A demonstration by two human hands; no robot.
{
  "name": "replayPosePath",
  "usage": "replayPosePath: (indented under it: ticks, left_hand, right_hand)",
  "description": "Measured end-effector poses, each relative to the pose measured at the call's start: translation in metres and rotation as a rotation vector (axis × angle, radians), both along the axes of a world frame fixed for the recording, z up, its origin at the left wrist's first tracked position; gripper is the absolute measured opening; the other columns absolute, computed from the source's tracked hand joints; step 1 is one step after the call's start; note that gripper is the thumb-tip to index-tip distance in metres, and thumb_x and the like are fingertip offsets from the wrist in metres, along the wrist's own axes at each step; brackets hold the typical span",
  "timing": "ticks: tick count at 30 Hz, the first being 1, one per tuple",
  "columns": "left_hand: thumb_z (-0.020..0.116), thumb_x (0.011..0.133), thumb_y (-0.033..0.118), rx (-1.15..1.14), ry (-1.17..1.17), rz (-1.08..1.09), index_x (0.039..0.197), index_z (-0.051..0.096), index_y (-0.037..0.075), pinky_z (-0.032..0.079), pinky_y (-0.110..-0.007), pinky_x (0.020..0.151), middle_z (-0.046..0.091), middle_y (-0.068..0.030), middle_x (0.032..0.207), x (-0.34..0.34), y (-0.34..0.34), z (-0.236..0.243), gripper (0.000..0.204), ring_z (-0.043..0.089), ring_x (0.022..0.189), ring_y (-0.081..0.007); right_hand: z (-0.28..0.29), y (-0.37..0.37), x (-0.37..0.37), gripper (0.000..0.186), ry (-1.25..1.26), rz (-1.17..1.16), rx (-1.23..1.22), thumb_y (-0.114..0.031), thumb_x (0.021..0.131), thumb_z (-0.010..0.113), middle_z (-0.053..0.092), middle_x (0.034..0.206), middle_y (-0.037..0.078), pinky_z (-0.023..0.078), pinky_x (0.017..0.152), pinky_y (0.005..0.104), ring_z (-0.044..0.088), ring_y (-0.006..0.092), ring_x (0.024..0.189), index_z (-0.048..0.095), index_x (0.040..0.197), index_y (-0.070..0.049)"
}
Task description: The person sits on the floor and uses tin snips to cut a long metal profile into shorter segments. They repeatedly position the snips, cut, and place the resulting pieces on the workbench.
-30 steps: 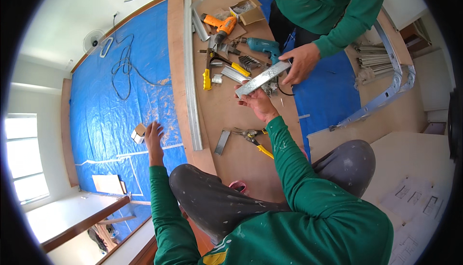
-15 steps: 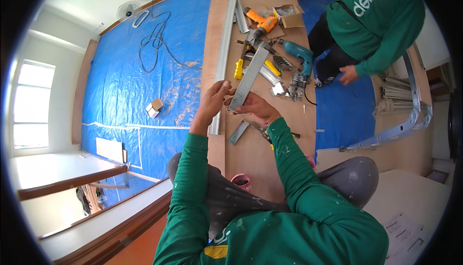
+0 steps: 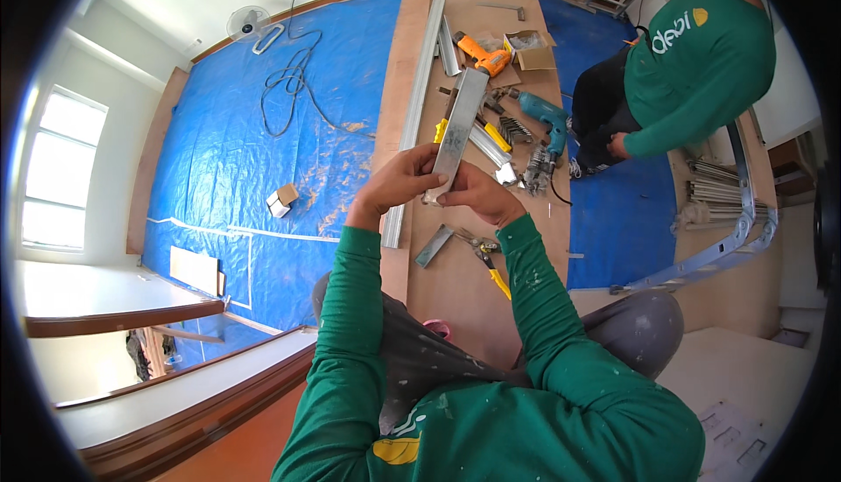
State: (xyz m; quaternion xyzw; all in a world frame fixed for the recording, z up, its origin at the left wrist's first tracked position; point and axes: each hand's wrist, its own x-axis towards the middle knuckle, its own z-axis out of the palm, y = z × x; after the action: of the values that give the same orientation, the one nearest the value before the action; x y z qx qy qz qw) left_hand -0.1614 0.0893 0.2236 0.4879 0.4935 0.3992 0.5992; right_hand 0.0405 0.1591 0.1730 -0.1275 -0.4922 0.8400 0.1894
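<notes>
My left hand (image 3: 399, 182) and my right hand (image 3: 484, 195) both grip the near end of a grey metal channel piece (image 3: 460, 118), its far end tilted away over the tools. A shorter metal channel offcut (image 3: 434, 246) lies on the wooden board (image 3: 464, 307) just below my hands. Beside it, near my right forearm, rest yellow-handled snips (image 3: 487, 263). Beyond the held piece lie an orange cordless drill (image 3: 484, 54), a teal corded drill (image 3: 545, 114) and a yellow-handled tool (image 3: 441, 130), partly hidden behind the metal.
Long metal channels (image 3: 416, 118) run along the board's left side. An open cardboard box (image 3: 531, 50) and a hammer (image 3: 508, 10) lie farther off. A co-worker (image 3: 692, 70) in green stands at the right. Blue sheeting (image 3: 228, 166) covers the floor; a ladder (image 3: 701, 258) lies at right.
The metal piece has turned more upright and my left hand has closed onto its near end. The co-worker has straightened, drawing an arm back from the board. The snips now show more fully.
</notes>
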Motion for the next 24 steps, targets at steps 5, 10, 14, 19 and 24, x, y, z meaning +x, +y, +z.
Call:
replayPosePath:
  ticks: [5,10,14,19,24]
  left_hand:
    - [0.069,0.101,0.006,0.054,0.077,0.023,0.149,0.056,-0.005,0.053,-0.035,0.108,0.069,-0.0083,0.133,0.009,0.008,0.004,0.051,0.066,0.123,-0.0164]
    - [0.068,0.102,0.012,-0.001,0.076,0.092,0.14,0.064,-0.003,0.056,-0.035,0.101,0.072,-0.007,0.124,0.016,0.006,0.014,0.041,0.069,0.113,-0.0142]
    - [0.065,0.105,0.013,-0.05,0.069,0.1,0.135,0.065,-0.002,0.057,-0.034,0.099,0.074,-0.0092,0.121,0.013,0.006,0.021,0.034,0.071,0.108,-0.0153]
    - [0.063,0.107,0.012,0.118,0.011,0.192,0.135,0.065,-0.003,0.059,-0.035,0.097,0.075,-0.0118,0.124,0.003,0.007,-0.002,0.032,0.073,0.108,-0.0184]
    - [0.063,0.106,0.011,0.105,-0.064,0.436,0.138,0.061,-0.003,0.062,-0.04,0.096,0.073,-0.0151,0.126,-0.015,0.004,-0.003,0.035,0.074,0.113,-0.0251]
  right_hand:
    - [0.004,0.008,0.006,0.068,-0.077,-0.021,0.068,0.007,0.088,0.072,0.067,0.13,0.006,0.056,0.101,0.0343,0.066,0.0168,0.12,0.049,0.152,-0.004]
    - [0.014,0.007,0.005,0.058,-0.155,-0.002,0.051,0.003,0.096,0.073,0.069,0.129,0.005,0.055,0.107,0.0352,0.067,0.0161,0.122,0.052,0.149,-0.003]
    - [0.003,0.006,-0.002,0.053,-0.159,0.042,0.104,-0.003,0.095,0.079,0.07,0.125,0.006,0.055,0.104,0.034,0.067,0.0158,0.12,0.057,0.143,-0.004]
    - [-0.03,0.006,-0.007,0.057,-0.301,0.17,0.431,-0.018,0.087,0.088,0.071,0.119,0.009,0.056,0.1,0.036,0.068,0.0193,0.112,0.063,0.136,-0.003]
    - [-0.005,0.053,-0.042,0.069,-0.53,0.458,0.971,-0.038,0.086,0.089,0.073,0.122,0.015,0.057,0.099,0.043,0.071,0.0296,0.111,0.061,0.141,-0.006]
